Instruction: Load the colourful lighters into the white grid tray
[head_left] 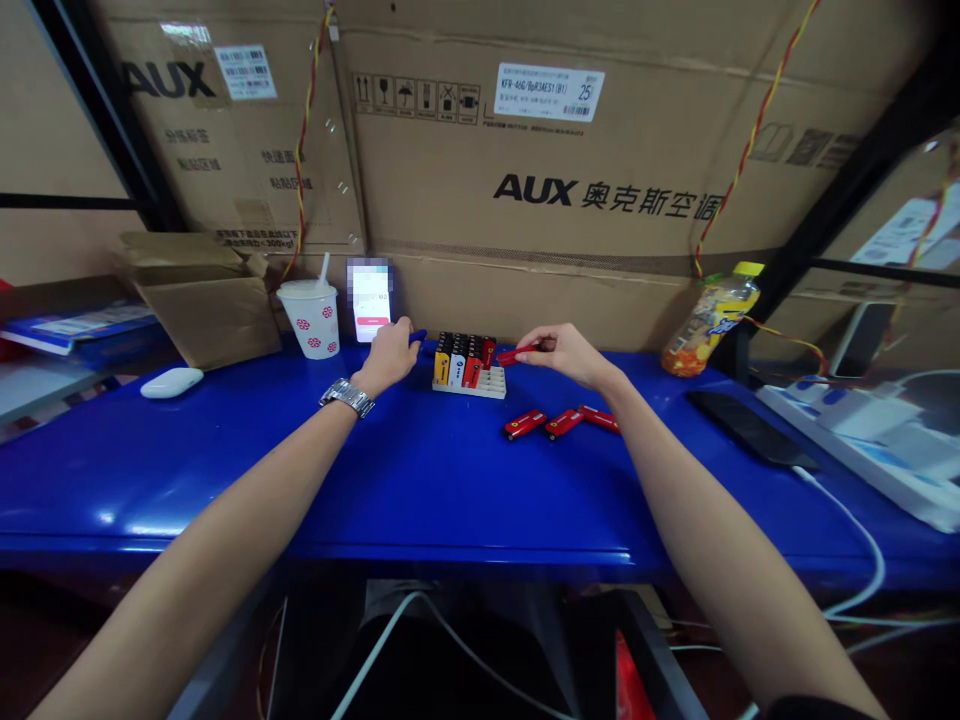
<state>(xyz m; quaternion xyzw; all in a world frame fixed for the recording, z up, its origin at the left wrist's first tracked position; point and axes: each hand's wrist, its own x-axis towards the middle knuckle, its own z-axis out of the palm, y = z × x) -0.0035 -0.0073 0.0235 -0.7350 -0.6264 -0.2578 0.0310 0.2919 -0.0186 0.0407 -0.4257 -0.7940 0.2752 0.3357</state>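
Lighters [463, 360] stand upright in a white rack [469, 385] on the blue tabletop [420, 480], packed in close rows, with yellow, white and red bodies showing at the front. Right hand [568, 357] is just beside the rack on its right; its fingers [531, 343] pinch a red lighter [516, 355], held roughly level. Left hand [388, 358], wearing a steel wristwatch [346, 397], is just beside the rack on its left; its fingers [397, 332] are curled closed around a blue item [418, 337], mostly hidden, type not confirmed. Three red lighters [561, 423] lie on their sides on the tabletop in a loose row, in front of the rack and below the right hand. Behind the left hand, a phone [370, 300] with a blurred screen stands beside a paper cup [309, 320] with a straw. Further left are a white mouse [172, 382] and a cardboard box [202, 315]. Further right, a plastic bottle [709, 322] leans tilted, and a black tablet [750, 428] lies flat. AUX cartons [525, 130] stand behind the tabletop
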